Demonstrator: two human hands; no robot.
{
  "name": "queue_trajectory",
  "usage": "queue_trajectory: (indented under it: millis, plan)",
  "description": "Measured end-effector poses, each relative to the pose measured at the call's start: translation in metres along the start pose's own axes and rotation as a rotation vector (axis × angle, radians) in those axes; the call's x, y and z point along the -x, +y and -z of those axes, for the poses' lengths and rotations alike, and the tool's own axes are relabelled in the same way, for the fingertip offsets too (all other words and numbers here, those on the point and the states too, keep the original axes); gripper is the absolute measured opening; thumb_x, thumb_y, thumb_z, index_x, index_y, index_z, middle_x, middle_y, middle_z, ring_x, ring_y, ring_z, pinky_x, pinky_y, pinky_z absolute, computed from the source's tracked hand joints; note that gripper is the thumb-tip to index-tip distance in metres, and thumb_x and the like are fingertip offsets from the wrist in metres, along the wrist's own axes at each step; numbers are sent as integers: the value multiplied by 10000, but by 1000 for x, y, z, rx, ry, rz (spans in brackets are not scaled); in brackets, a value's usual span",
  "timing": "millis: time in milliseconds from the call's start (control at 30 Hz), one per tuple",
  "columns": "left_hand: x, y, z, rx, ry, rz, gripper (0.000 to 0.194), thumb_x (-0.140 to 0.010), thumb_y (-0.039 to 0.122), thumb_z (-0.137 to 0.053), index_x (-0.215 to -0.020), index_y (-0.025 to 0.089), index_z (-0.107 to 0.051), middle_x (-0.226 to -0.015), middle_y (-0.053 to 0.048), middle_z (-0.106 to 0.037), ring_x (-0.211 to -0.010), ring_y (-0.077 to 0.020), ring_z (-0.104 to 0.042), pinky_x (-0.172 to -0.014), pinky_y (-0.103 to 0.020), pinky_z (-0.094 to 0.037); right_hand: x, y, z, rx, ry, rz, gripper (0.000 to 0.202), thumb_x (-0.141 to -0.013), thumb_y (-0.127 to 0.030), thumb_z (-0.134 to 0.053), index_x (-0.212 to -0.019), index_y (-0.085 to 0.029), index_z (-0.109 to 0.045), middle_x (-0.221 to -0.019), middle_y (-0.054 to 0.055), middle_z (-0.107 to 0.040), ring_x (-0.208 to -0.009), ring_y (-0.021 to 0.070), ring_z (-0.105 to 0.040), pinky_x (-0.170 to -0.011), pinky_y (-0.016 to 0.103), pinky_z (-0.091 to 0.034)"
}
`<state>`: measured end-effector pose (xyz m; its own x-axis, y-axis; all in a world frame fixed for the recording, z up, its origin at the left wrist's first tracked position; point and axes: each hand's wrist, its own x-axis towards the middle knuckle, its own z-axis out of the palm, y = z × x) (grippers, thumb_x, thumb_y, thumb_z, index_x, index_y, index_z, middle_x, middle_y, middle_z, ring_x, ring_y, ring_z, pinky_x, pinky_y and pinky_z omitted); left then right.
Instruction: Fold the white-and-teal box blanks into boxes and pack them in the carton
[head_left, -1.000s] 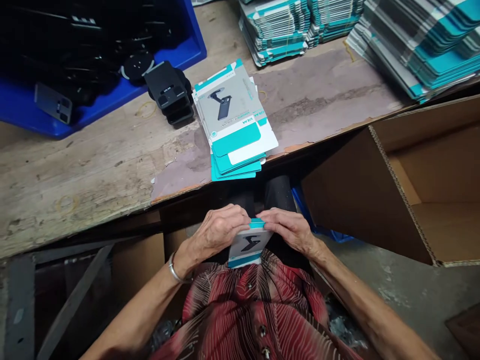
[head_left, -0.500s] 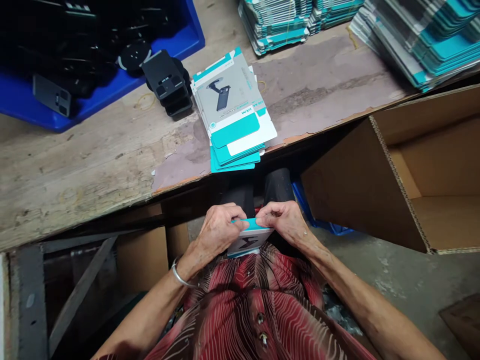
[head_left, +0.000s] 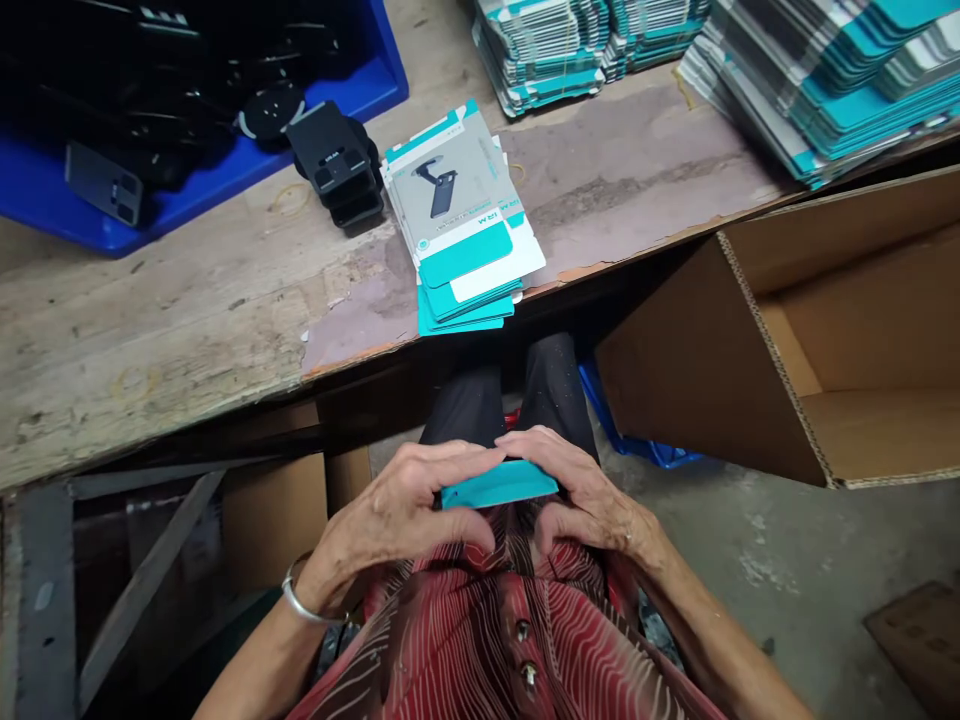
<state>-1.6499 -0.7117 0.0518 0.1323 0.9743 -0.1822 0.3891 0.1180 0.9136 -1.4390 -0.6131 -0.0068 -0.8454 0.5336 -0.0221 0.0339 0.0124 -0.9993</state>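
A small cardboard box [head_left: 501, 486] is in front of my lap, its teal end facing up toward me. From the left, my left hand [head_left: 420, 505] grips it, with the fingers along its far edge and the thumb on the near side. My right hand [head_left: 581, 490] holds the other end in the same way, and the two hands' fingertips meet at the far edge. The lower part of the box is hidden by the hands and its own top.
Flat printed cartons [head_left: 457, 205] lie stacked at the bench edge, beside black phone mounts [head_left: 334, 165]. A blue bin [head_left: 112, 235] holds more black parts. Bundled cartons [head_left: 540, 50] and a larger pile [head_left: 862, 110] stand behind. An open cardboard box [head_left: 697, 370] is at right.
Both hands have moved from pinching the box's teal top edge to spanning its ends. The box has come nearer my body and tipped, so its printed front no longer shows.
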Motion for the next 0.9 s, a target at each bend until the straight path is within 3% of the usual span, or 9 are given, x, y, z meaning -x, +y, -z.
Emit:
queue_trajectory:
  millis: [100, 233, 367, 500, 567, 733, 900]
  plan:
    - [13, -3, -10, -46, 83, 12, 715, -607, 331, -835, -1280, 273, -598, -938, -50, -733, -732, -189, -666, -690, -264, -516, -4, -2, -6, 52, 13, -8, 541, -629, -345, -835, -1141, -260, -683, -1057, 47, -705, -948, 243, -629, -951, 389, -449]
    - [20, -18, -20, -161, 288, 53, 412, -684, 327, -777, -1079, 231, -709, -845, -35, -733, -644, -151, -643, -646, -232, -489, -13, 1, -13, 83, 46, 19, 451, -663, -379, -810, -1086, -266, -702, -1028, 31, -716, -922, 227, -647, -930, 353, -465]
    - [26, -27, -25, -222, 361, 124, 343, -676, 341, -769, -982, 208, -692, -729, -2, -679, -563, -126, -581, -557, -214, -432, -20, 3, -22, 191, 41, 95, 458, -732, -476, -738, -1118, -239, -674, -1022, 56, -707, -906, 221, -654, -880, 341, -488]
    - [33, -31, -21, -241, 237, 123, 227, -774, 358, -654, -923, 188, -665, -735, 1, -635, -618, -131, -557, -623, -234, -437, -25, 4, -30, 368, -41, 292, 424, -833, -552, -596, -994, -164, -652, -791, 52, -668, -698, 168, -611, -703, 293, -496]
    - [35, -31, -13, -166, 135, 169, 281, -781, 390, -639, -958, 172, -660, -754, 3, -628, -644, -131, -543, -658, -244, -436, -27, 3, -32, 436, -69, 379, 415, -862, -551, -553, -955, -154, -627, -727, 35, -640, -634, 148, -583, -643, 275, -481]
    - [35, -31, 12, 269, -101, 271, 429, -882, 459, -452, -1008, 120, -681, -872, -39, -654, -762, -160, -559, -705, -253, -438, -30, 1, -34, 487, -24, 451, 432, -882, -515, -543, -1126, -159, -565, -875, 72, -690, -788, 179, -654, -734, 285, -506]
    - [24, -34, 24, 81, -210, 274, 407, -870, 413, -456, -889, 102, -718, -652, 5, -566, -586, -107, -450, -559, -215, -344, -28, 2, -36, 470, -66, 426, 418, -895, -522, -518, -1133, -180, -553, -876, 59, -689, -785, 174, -658, -729, 286, -511]
